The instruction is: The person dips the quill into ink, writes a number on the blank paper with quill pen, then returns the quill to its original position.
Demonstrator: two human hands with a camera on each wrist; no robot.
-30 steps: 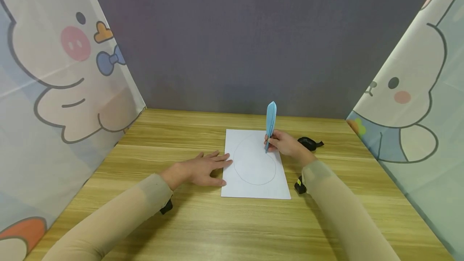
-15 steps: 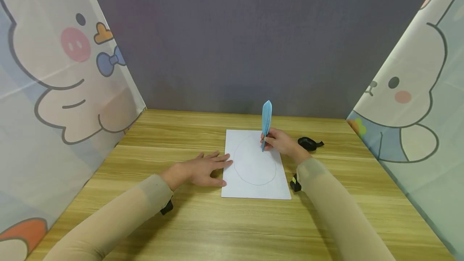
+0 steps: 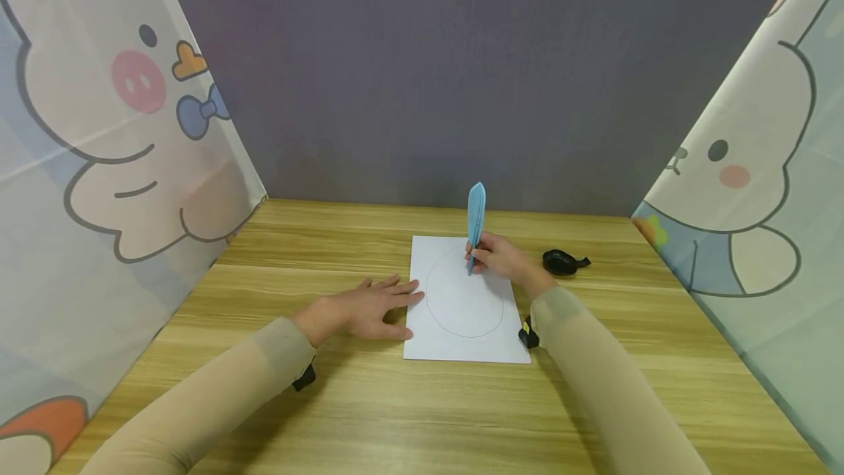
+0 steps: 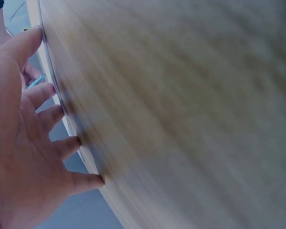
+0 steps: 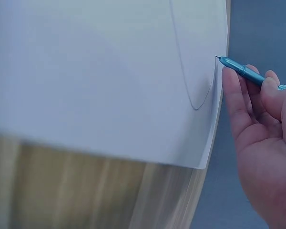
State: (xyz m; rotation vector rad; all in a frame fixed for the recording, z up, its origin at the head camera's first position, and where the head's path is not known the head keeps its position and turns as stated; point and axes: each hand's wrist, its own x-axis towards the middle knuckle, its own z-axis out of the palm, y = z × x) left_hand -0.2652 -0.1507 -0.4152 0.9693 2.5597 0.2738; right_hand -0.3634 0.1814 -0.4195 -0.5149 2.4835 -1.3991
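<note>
Passage over near tabletop (image 3: 422,416); black object (image 3: 560,262) obstructs right of paper (image 3: 461,349).

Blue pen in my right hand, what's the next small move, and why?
Probably extend the curved line slightly with the blue pen: its tip sits at the line's visible end, while the left hand rests on the left edge of the paper.

Right hand (image 3: 499,256): shifted steadily leftward above the sheet of paper (image 3: 461,350). Blue feather pen (image 3: 476,212): travelled left along with it, came at the tip from the sheet's right part toward its upper middle. Right sleeve (image 3: 596,361): moved left as well. Black wrist device (image 3: 527,336): came from beside the sheet to its right edge, per head view. Black object (image 3: 560,262): ended farther from the wrist.
</note>
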